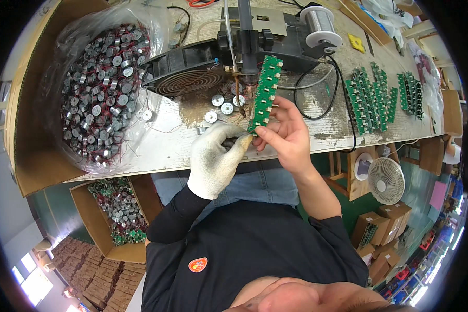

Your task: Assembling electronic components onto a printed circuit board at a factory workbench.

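My right hand point(283, 132), bare, grips a long green circuit board strip point(265, 93) near its lower end, thumb in front and fingers behind. The strip stands tilted, its far end leaning slightly right, with a row of small pale parts along it. My left hand point(217, 155), in a white glove, has thumb and fingers closed at the strip's lower end. Something small and grey shows between them, too hidden to name. Just beyond my hands, several round silver motors point(226, 108) lie on the table by the coppery tip point(237, 91) of a soldering stand.
A plastic-lined carton point(41, 104) at left holds many motors with red wires. A black fan point(187, 73) and a solder wire spool point(320, 26) stand at the back. More board strips point(369, 99) lie at right, past a black cable point(340, 78). Below the table edge is another box point(96, 229).
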